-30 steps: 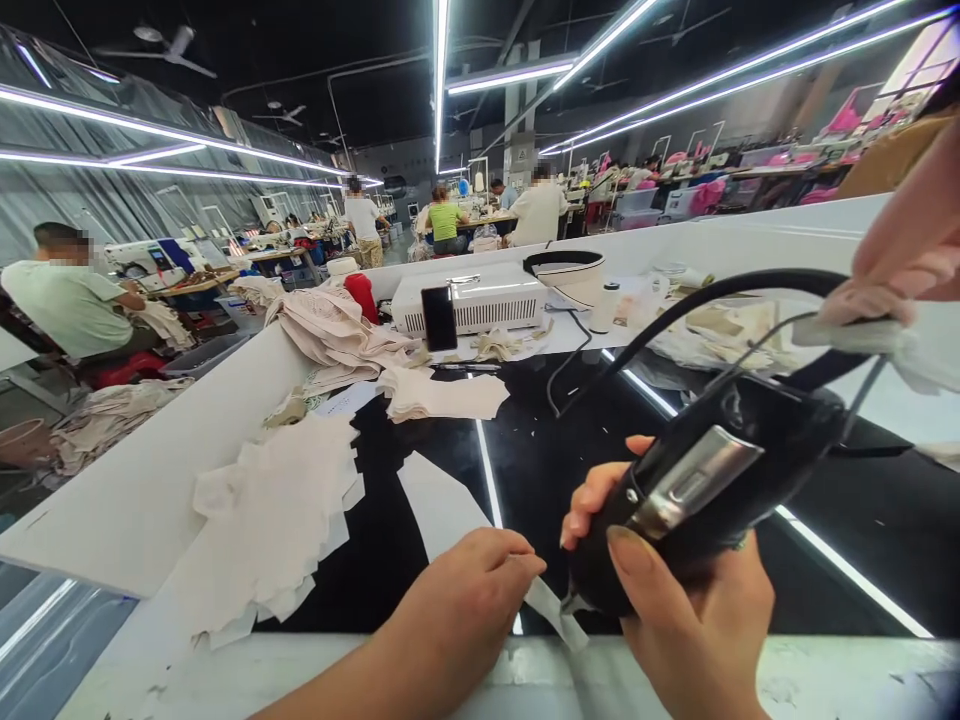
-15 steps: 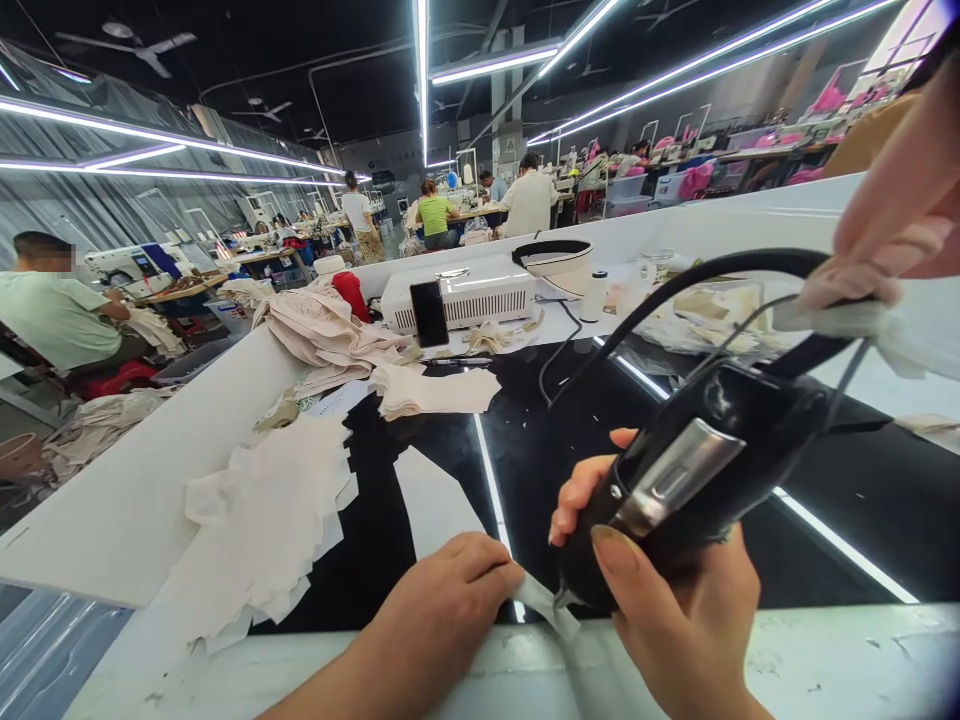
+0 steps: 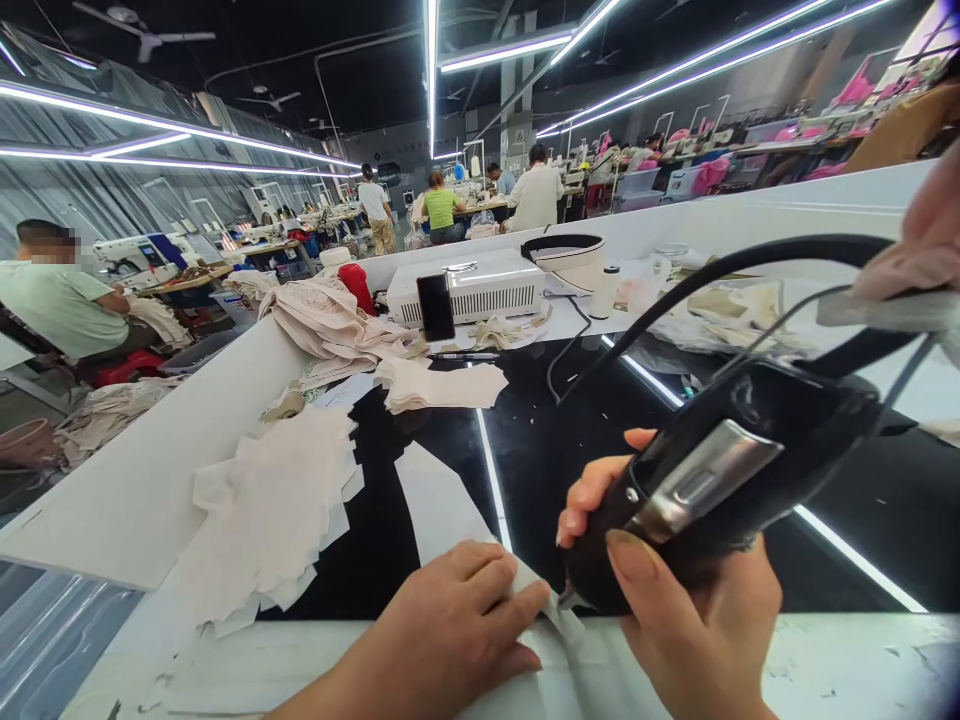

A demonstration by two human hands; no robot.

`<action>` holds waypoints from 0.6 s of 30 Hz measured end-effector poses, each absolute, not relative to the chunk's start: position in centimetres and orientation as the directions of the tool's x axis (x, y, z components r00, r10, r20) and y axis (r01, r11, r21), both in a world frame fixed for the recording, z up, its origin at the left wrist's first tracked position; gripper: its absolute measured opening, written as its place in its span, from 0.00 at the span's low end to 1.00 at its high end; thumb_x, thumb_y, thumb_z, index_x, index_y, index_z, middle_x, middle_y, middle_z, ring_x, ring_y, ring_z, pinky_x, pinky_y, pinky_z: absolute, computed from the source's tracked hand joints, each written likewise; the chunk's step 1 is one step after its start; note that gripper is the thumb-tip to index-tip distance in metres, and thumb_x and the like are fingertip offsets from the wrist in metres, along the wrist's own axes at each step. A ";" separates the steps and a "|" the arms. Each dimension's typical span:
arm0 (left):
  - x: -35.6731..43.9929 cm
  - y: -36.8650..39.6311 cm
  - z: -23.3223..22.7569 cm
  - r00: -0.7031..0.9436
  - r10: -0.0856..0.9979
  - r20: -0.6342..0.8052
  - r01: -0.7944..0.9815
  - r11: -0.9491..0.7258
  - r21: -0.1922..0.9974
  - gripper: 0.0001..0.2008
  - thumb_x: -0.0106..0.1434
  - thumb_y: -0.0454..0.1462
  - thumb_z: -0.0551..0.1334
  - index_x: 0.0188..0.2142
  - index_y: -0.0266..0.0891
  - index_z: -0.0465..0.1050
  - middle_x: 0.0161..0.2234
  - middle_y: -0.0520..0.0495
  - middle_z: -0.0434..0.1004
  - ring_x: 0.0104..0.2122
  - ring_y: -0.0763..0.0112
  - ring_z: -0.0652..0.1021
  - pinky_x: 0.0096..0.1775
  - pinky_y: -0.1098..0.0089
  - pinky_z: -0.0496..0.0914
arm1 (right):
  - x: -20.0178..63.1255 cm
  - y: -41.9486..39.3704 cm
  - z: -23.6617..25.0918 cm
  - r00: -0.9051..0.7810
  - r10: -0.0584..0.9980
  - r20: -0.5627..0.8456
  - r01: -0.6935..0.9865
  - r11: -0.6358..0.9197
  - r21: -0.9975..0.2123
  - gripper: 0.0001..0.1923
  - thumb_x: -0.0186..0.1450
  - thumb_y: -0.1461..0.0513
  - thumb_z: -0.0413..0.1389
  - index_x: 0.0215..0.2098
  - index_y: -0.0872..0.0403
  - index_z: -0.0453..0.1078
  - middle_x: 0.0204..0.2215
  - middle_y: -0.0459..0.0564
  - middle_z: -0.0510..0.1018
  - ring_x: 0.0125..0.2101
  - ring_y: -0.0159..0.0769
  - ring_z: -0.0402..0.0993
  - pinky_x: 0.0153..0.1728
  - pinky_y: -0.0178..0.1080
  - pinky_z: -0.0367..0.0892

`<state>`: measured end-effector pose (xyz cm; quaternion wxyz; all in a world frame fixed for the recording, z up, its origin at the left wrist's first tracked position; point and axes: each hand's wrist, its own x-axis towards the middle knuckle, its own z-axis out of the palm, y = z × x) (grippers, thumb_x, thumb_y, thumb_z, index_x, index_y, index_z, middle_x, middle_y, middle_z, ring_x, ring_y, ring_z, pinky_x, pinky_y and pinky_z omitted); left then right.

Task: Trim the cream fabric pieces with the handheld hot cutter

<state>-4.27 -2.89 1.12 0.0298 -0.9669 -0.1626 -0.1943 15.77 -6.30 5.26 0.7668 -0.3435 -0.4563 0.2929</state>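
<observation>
Right hand clenched round black cutter, thumb along near side, fingers wrapped over far side; tip of cutter down at near edge of table, touching pale strip. Black cord arcing from back of cutter up and right, out of view.

Left hand flat, palm down, fingers spread and pressing on strip just left of cutter tip; nothing grasped. Strip at near table edge, between both hands, running back onto black glossy top as long pale piece.

Left of that: loose stack of cut pieces, overlapping white edge. Further back: folded pile, heap of beige cloth, white box with phone leaning against it, round white bowl, red bottle.

Top right corner: another person's hand on cloth, blurred. Seated person in green far left; more people at tables in background.
</observation>
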 end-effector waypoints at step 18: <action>-4.7 -4.2 -0.3 0.832 0.328 0.448 0.383 -0.923 -0.036 0.29 0.80 0.58 0.58 0.64 0.39 0.73 0.54 0.40 0.83 0.58 0.54 0.83 0.58 0.55 0.82 | 15.2 -4.1 6.1 0.455 0.764 0.458 -0.237 0.599 -0.765 0.16 0.68 0.53 0.74 0.48 0.45 0.76 0.34 0.41 0.83 0.27 0.32 0.80 0.27 0.34 0.80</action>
